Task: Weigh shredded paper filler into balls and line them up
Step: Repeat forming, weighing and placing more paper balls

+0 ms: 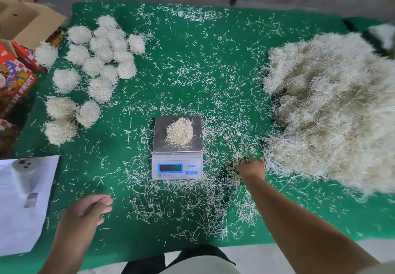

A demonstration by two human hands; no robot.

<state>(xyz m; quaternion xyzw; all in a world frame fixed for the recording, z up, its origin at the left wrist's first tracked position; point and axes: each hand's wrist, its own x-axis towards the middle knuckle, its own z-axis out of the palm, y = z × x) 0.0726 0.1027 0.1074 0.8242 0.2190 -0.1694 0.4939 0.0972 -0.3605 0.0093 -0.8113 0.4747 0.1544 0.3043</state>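
Head view — clump [180,132] left of right grip [252,167].

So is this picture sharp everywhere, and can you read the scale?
Head view: wide-angle bending curves the green mat edges; the big shred pile smears at the right edge; the scale is fairly sharp, but its display digits are unreadable; light is soft.

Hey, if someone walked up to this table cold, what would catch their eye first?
Probably the huge heap of shredded paper filler along the right side of the green table cover, with the right hand reaching into loose shreds at its near edge. Next, the digital scale at centre carrying a small paper wad, and the cluster of finished paper balls at the far left.
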